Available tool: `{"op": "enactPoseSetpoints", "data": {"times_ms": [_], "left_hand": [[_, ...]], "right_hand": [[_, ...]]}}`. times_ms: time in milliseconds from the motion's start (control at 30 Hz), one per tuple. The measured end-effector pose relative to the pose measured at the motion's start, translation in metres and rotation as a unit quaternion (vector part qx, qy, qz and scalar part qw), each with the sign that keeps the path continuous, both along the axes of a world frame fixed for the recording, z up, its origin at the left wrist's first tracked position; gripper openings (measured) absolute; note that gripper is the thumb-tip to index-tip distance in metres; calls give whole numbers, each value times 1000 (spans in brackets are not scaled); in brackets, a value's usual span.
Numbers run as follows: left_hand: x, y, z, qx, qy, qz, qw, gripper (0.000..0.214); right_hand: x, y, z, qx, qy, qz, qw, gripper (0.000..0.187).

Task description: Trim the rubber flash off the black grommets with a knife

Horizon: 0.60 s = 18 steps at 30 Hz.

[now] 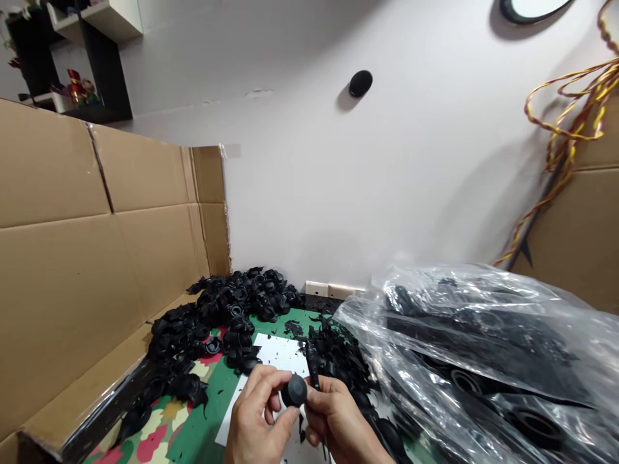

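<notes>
Both hands [300, 412] gripping black cap [294, 390] — plastic bag [483, 348] full

A table covered by a green cloth printed with red and cream flowers [193, 432] carries the load. A heap of black ribbed rubber parts [217, 322] lies along its left and far edge. A white paper sheet [278, 354] lies in the middle, strewn with small black rubber trimmings [333, 351]. A crinkled clear plastic bag of black rubber parts [483, 361] fills the right side.
</notes>
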<state>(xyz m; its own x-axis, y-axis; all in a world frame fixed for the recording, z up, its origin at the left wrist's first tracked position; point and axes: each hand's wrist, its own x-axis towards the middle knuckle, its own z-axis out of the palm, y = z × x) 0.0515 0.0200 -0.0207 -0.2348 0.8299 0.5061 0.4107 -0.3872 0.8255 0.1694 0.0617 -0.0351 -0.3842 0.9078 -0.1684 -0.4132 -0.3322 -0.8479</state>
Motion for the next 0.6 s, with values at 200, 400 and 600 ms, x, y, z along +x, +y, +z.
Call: {"op": "enactPoseSetpoints", "data": {"times_ms": [200,400,600], "left_hand": [[0,-3,3,-12,-65,-19,998,25],[-5,1,-6,-142,-245,-80,956,31],[-13,2,-10,-186,-322,-81,925,34]], "right_hand": [[0,-2,0,16,-40,-17,999,35],[-3,-2,-6,48,-101,-23,993,43],[20,-4,13,208,-160,-147,954,46]]}}
